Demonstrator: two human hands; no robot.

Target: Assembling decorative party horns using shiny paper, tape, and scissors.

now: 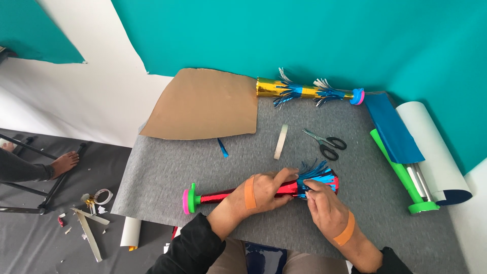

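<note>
On the grey mat [167, 172], the red foil horn [218, 195] lies flat, its green-and-pink mouthpiece [189, 199] pointing left. The left hand [264, 192] wraps its shaft; the right hand [324, 205] pinches the blue fringe [313, 175] at its wide end. It looks light, crushable and slippery, best held along the shaft. Scissors [327, 143] lie beyond.

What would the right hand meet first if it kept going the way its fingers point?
The right hand points up-left at the blue fringe on the red foil tube, which it seems to touch already.
</note>
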